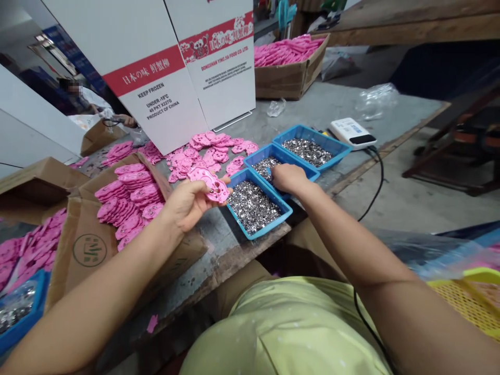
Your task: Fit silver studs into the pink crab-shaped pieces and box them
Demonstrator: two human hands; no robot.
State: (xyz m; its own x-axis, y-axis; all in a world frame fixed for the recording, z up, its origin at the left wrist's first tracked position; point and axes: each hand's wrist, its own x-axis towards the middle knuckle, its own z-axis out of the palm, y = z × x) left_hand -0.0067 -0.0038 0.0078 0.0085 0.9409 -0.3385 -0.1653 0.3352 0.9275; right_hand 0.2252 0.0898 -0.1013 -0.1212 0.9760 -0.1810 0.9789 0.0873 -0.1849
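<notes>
My left hand [188,202] is closed on a flat pink plastic piece [211,184] with holes, held above the table edge beside the nearest blue tray [238,182]. That tray is full of small shiny metal parts [253,206]. My right hand [288,178] reaches into the middle blue tray [283,154], fingers curled down onto the metal parts there; what they pinch is hidden. A third blue tray [335,150] of the same parts stands behind. Loose pink pieces [207,151] lie in a heap just beyond my left hand.
An open cardboard box [88,245] holds stacked pink pieces at the left. A tall white carton [172,67] stands behind the heap, another box of pink pieces [291,78] further back. A white device [352,132] with a black cable sits near the right edge. A yellow basket [469,297] is at my right.
</notes>
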